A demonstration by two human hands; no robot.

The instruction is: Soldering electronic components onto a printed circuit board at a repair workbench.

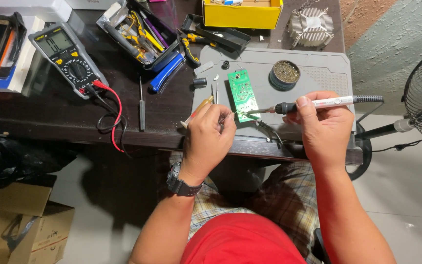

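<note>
The person wears a red shirt [242, 239] with short sleeves that leave both forearms bare, and plaid shorts [274, 195] checked in tan, brown and pale lines. A black wristwatch [181, 183] with a chunky band circles the left wrist. Both hands are ungloved.

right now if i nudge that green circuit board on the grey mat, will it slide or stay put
The green circuit board looks thin, flat and stiff, so it is probably light and would slide rather than roll or tip. The grey mat looks rubbery and may grip it a little. The soldering iron in the right hand touches its near edge, so a nudge could shift it.
</note>
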